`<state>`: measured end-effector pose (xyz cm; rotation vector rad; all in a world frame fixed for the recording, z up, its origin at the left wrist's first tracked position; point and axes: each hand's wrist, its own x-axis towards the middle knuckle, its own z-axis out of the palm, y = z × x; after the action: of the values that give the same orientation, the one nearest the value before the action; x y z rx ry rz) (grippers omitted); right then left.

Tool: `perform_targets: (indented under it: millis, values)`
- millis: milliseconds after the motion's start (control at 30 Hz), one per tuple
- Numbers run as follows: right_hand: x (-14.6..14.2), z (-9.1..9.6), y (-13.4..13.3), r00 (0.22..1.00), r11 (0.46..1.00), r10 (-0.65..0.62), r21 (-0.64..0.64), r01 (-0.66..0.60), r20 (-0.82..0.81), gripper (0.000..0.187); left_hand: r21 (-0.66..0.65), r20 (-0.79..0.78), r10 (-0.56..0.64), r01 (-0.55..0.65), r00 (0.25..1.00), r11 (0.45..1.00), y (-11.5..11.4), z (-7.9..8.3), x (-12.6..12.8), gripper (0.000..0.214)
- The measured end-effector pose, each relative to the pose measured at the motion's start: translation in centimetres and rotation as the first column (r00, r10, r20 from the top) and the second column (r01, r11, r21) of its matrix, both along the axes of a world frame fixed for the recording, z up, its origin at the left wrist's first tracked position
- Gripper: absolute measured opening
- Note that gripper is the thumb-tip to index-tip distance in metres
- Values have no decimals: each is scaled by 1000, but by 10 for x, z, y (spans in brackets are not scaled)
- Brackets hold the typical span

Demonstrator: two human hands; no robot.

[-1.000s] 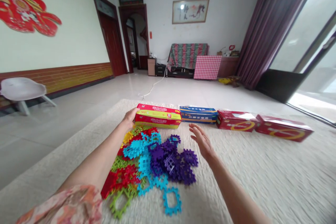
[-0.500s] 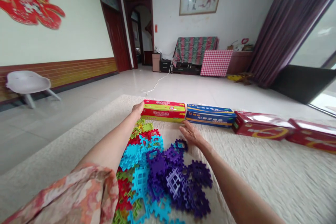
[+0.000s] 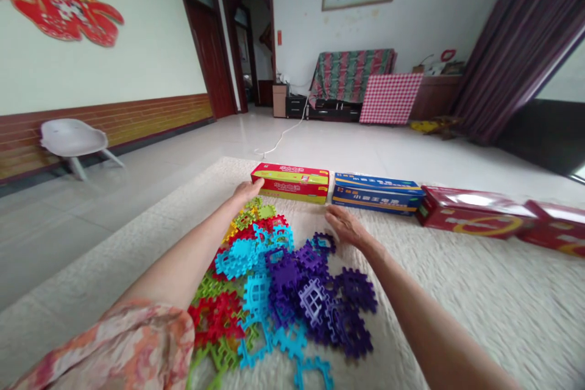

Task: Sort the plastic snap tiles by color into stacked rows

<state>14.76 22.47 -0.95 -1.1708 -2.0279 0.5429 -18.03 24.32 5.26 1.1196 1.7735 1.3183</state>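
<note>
A red and yellow battery box (image 3: 290, 184) lies lengthwise on the pale textured mat (image 3: 457, 292), at the left end of a row of boxes. My left hand (image 3: 247, 191) is at the front left corner of this box, fingertips against it and fingers stretched out rather than wrapped round. Just in front of its right end my right hand (image 3: 346, 225) rests low over the mat, empty, with its fingers apart. Between my forearms spreads a pile of plastic interlocking pieces: purple ones (image 3: 286, 274), light blue ones (image 3: 256, 295), red ones (image 3: 219, 317) and green ones.
To the right the row continues with a blue box (image 3: 377, 194) and two dark red boxes (image 3: 475, 212) (image 3: 555, 224). A white chair (image 3: 75, 137) stands by the left wall. A white cable (image 3: 278, 140) trails over the tiled floor beyond the mat.
My left hand has slipped from the box's left end to its front corner. My right hand has drawn slightly back from the box. The view has tilted down and shifted a little left.
</note>
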Motion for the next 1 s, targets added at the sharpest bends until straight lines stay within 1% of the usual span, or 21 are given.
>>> perform_targets:
  millis: [100,167,233,267,300,333,367,400,433,500,533,567,600,667,767,867,933,1000]
  values:
    - [12,9,-24,998,997,6,-75,-11,-67,28,-100,-91,-96,87,991,991,-31,3,-3,20]
    - [21,17,-46,996,992,2,-129,-14,-88,32,-103,-147,-140,126,979,987,-52,6,0,18]
    - [29,22,-72,996,984,-1,-177,-16,-93,35,-1,-263,-173,179,949,984,-76,7,11,11]
    - [32,23,-86,995,981,-14,-193,-5,-101,37,81,-340,-188,228,921,970,-91,7,22,10]
    - [35,22,-100,992,980,-46,-200,21,-118,40,167,-414,-203,293,887,941,-107,6,37,15]
    - [37,20,-114,984,978,-97,-197,67,-148,43,219,-467,-245,379,850,899,-125,4,54,22]
    - [39,17,-129,968,974,-164,-187,129,-189,46,243,-526,-285,463,801,852,-144,2,74,28]
    - [40,13,-142,941,963,-239,-179,199,-239,49,228,-602,-328,550,728,803,-164,-1,95,35]
    - [40,9,-156,903,947,-312,-177,269,-295,51,184,-687,-345,612,639,769,-184,-4,116,40]
    - [41,1,-179,818,912,-411,-195,362,-403,54,69,-806,-358,676,471,733,-219,-11,153,50]
    - [41,-2,-188,779,900,-436,-208,384,-451,54,20,-838,-359,682,410,732,-233,-15,167,55]
    - [42,-4,-195,747,893,-449,-218,394,-489,54,-13,-862,-351,676,366,737,-244,-19,177,58]
    - [42,-6,-201,724,889,-455,-223,400,-518,54,-43,-880,-347,672,324,739,-251,-23,184,59]
    - [42,-7,-206,706,888,-455,-221,402,-543,52,-80,-902,-339,668,267,740,-256,-30,190,59]
    - [40,-5,-204,729,901,-432,-213,379,-531,48,-82,-920,-314,668,235,739,-252,-38,189,58]
    - [38,-3,-201,789,908,-416,-158,388,-451,45,-62,-929,-286,665,234,745,-249,-40,189,55]
    - [36,-1,-200,857,914,-403,-89,397,-321,44,-58,-933,-273,654,233,754,-250,-39,189,52]
    - [35,1,-201,915,931,-362,-22,364,-175,42,-58,-938,-261,635,231,770,-252,-35,189,47]
